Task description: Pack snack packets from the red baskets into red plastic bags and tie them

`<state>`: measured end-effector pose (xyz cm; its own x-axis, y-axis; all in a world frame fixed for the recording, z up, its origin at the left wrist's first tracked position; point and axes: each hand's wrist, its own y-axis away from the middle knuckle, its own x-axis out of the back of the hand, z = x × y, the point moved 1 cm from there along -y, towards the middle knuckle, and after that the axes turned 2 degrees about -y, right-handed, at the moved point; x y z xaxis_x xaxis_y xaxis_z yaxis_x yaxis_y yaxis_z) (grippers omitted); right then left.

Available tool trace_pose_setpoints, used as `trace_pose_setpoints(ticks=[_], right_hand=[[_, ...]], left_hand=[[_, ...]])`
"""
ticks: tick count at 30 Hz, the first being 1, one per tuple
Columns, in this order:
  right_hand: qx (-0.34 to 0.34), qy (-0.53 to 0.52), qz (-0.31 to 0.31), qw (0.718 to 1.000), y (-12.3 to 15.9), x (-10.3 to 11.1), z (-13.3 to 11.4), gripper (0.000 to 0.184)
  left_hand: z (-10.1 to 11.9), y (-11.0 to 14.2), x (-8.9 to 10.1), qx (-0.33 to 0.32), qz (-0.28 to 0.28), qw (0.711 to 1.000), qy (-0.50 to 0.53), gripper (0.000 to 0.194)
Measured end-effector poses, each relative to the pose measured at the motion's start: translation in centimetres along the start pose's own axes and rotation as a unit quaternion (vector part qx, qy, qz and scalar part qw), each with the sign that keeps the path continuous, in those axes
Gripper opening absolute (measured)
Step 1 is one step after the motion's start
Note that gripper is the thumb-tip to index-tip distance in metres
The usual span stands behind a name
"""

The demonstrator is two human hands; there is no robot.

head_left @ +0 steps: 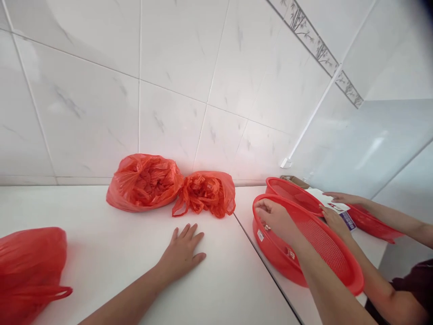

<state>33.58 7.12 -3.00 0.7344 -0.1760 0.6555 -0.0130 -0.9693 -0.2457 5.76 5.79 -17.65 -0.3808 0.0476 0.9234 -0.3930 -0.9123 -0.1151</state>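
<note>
My left hand [181, 253] lies palm down on the white tabletop, fingers spread, holding nothing. It is just in front of two crumpled red plastic bags. The left bag [145, 183] is larger, and the right bag [208, 194] has a loop handle lying forward. My right hand [275, 221] is at the left rim of a red plastic sieve basket [321, 239], its fingers curled and pinched together. What the fingers hold, if anything, is hidden. Small pale bits [290, 253] show in the basket near that hand.
Another red plastic bag [32, 271] sits at the left edge. Behind my basket stands a second red basket [294, 196]. A co-worker's hands [333, 221] are over there beside white paper [326, 198] and a third red basket [372, 223]. A tiled wall backs the tables.
</note>
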Motion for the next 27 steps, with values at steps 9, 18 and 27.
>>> trace_pose_setpoints(ticks=[9,18,27], right_hand=[[0.051,0.032,-0.015,0.998,-4.6,-14.5,-2.2,0.060],[0.106,-0.134,0.087,0.981,-4.6,-12.4,-3.0,0.044],[-0.061,-0.391,0.084,0.914,1.2,-12.3,0.1,0.045]], left_hand=[[-0.2,-0.6,0.1,-0.002,0.017,1.000,0.022,0.060],[-0.7,-0.5,0.0,-0.003,0.046,0.995,0.094,0.059],[-1.1,-0.9,-0.3,-0.007,0.120,0.953,0.279,0.096]])
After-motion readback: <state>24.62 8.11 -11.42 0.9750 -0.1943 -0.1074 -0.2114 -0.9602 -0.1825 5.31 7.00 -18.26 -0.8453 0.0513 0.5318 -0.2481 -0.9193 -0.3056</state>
